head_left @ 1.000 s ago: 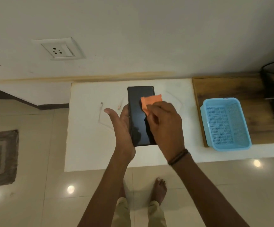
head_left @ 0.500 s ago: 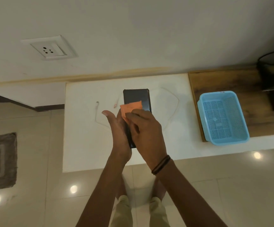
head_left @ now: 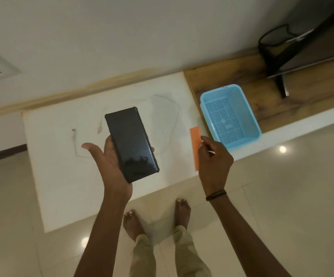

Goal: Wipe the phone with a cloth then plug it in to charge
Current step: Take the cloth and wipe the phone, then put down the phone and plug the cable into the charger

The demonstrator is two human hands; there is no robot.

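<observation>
Against a plain pale wall, a white slab (head_left: 62,176) stands on glossy tiles, a wooden shelf (head_left: 232,76) joining its far right corner. On it a white charging cable (head_left: 74,136) lies near the left edge; a light blue perforated basket (head_left: 230,116) straddles the right edge. Left hand (head_left: 110,162) cradles the black phone (head_left: 131,144), thumb splayed. Right hand (head_left: 214,162) pinches an orange cloth (head_left: 195,140) beside the basket.

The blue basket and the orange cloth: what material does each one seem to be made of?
The blue basket looks like moulded plastic: uniform colour, slight sheen, rigid rim and regular perforations. The orange cloth in the right hand seems a thin matte fabric, perhaps microfibre; it hangs in a flat strip, but the weave is too small to tell.
</observation>
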